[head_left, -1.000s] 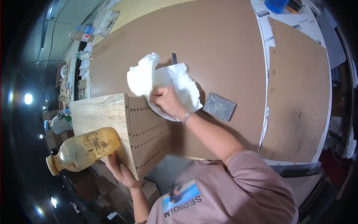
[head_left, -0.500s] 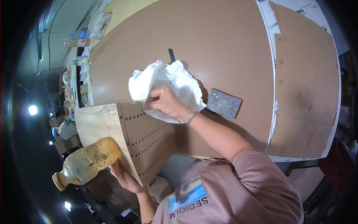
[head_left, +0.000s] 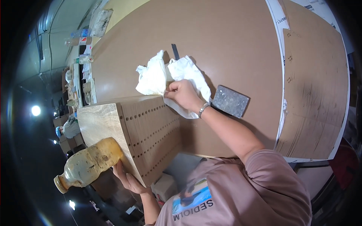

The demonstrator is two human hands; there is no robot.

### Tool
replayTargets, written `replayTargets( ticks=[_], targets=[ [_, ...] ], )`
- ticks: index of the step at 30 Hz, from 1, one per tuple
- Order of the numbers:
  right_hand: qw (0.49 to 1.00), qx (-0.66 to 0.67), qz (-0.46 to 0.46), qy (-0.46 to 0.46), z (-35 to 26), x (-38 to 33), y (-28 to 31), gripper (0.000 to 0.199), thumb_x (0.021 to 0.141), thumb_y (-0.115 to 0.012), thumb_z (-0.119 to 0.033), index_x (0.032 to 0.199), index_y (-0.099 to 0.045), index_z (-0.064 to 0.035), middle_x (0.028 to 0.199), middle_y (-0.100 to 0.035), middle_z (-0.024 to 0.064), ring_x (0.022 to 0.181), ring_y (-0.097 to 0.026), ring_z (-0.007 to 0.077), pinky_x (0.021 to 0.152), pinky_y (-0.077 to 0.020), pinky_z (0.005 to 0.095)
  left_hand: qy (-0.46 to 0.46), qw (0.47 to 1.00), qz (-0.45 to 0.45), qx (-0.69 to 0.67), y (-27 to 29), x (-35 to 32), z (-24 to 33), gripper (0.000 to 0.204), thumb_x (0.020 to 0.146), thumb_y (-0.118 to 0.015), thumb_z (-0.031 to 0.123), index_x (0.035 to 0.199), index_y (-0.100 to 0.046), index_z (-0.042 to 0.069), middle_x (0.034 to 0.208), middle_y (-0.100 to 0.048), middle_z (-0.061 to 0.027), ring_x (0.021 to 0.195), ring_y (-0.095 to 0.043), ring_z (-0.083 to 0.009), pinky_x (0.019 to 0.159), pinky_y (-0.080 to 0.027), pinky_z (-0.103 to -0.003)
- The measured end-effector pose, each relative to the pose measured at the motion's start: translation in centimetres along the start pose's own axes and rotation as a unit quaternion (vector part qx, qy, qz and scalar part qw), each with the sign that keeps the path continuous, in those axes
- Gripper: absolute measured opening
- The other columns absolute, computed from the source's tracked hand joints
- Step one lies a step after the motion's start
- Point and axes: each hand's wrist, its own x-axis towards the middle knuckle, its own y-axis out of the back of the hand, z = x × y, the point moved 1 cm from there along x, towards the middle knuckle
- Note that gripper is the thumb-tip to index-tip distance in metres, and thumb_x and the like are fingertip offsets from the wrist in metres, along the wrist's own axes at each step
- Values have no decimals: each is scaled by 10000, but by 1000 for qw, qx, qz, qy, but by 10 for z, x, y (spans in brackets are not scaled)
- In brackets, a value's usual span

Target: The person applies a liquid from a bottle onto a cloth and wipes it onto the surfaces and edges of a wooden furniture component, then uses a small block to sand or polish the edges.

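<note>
My right hand [head_left: 184,95] pinches a crumpled white cloth [head_left: 152,77] at the inner corner of a wood-grain panel piece [head_left: 98,119]. Part of the cloth hangs beneath the hand, over the brown board. Rows of small holes run along the piece's inner face. My left hand [head_left: 130,182] lies against the near edge of this piece, fingers stretched out along the wood. Just beside those fingers is the base of a stained, yellowish clear plastic bottle [head_left: 90,162]. Whether the fingertips touch the bottle I cannot tell.
A grey speckled block [head_left: 230,101] lies on the brown board [head_left: 233,45] right of the cloth. Beyond the cloth is a dark flat strip [head_left: 175,51]. Worn cardboard [head_left: 316,86] covers the right side. More plastic bottles [head_left: 80,40] stand at far left, and another person [head_left: 70,128] is in the background.
My right hand has moved right and slightly nearer, its grip still on the cloth. The cloth has shifted and bunched differently, showing more of the panel's edge. My left hand stays put.
</note>
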Motion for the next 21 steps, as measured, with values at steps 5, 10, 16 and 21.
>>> replayTargets(
  ticks=[5,10,16,21],
  targets=[
    [993,-61,105,6,-3,-5,-1,106,784,-718,-62,827,-711,34,728,-694,127,633,-604,129,612,-471,298,-9,1000,-6,12,0,1,-1,572,911,-326,266,1316,-469,-112,1364,-458,-214,1296,-404,-308,1118,-257,-427],
    [991,113,15,69,-15,-16,-22,107,793,-712,-56,874,-726,12,776,-710,141,678,-644,162,655,-494,285,1,1000,4,-8,-3,1,0,583,910,-318,273,1315,-469,-118,1366,-457,-220,1295,-407,-314,1118,-259,-427],
    [999,-37,-9,17,1,-5,-1,197,765,-731,-21,959,-722,11,890,-725,125,778,-653,148,753,-496,288,-19,1000,2,5,-3,1,0,592,917,-312,283,1318,-470,-123,1375,-454,-218,1295,-410,-322,1121,-262,-433],
    [996,30,-85,15,6,2,0,139,738,-725,-10,871,-700,26,675,-634,7,676,-542,72,652,-454,272,-25,1000,6,14,-5,1,3,602,918,-300,290,1306,-478,-134,1357,-472,-225,1301,-403,-334,1122,-267,-441]
  ],
)
